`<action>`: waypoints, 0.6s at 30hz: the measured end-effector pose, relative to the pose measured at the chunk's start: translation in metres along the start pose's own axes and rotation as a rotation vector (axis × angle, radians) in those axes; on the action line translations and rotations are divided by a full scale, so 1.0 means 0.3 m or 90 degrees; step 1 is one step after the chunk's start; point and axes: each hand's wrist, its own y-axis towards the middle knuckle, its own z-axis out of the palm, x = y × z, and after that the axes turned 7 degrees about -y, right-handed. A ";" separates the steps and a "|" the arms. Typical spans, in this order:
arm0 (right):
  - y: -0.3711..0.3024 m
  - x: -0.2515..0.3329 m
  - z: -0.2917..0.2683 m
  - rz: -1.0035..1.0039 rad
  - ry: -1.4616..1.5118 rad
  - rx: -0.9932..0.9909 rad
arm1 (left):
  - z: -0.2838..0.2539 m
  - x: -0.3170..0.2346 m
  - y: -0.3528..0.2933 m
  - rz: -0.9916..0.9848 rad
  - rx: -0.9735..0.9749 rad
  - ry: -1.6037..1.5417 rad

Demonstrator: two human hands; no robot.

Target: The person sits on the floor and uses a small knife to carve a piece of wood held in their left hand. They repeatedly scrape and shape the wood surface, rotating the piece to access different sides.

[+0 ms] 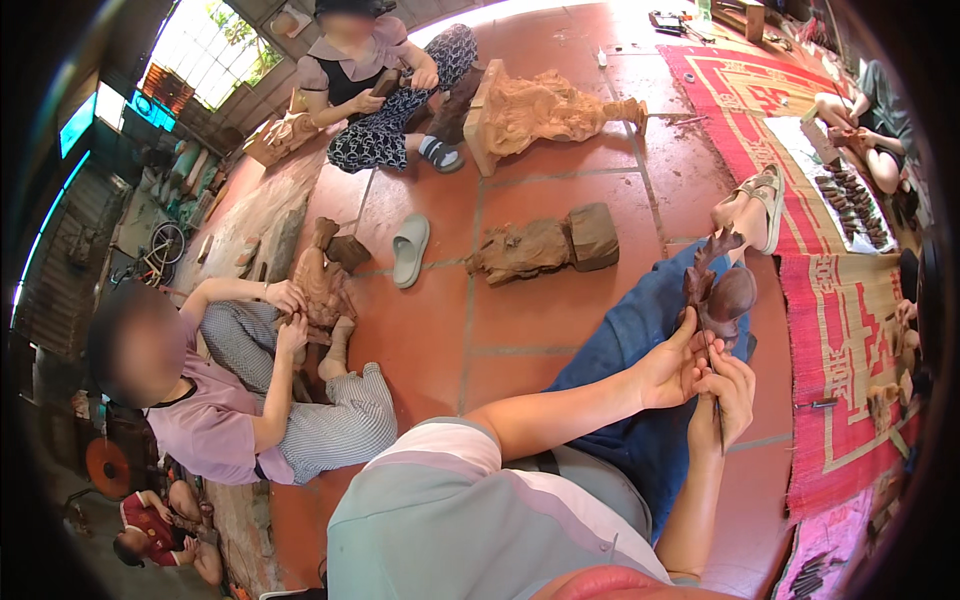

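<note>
Over my blue-trousered leg is a dark brown wood carving [732, 296], with a rounded lobe and a jagged, leaf-like part. My left hand [668, 370] grips its lower end, thumb pointing up along it. Close beside, my right hand [730, 392] is closed around a thin dark carving tool [720, 430]. One end of the tool sticks out below the fingers, while its upper end runs up toward the wood. Where its tip meets the carving is too small to make out.
A rough wooden figure [545, 248] lies on the red tiles beside a grey-green slipper [410, 250]. Farther off rests a larger orange-brown statue [550, 112]. Two people [215, 400] [370, 90] sit at left and ahead, handling carvings. A red patterned mat [840, 370] borders my right.
</note>
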 end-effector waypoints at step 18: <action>0.013 -0.015 0.015 -0.026 -0.014 -0.054 | -0.032 -0.072 0.002 -0.068 0.100 -0.042</action>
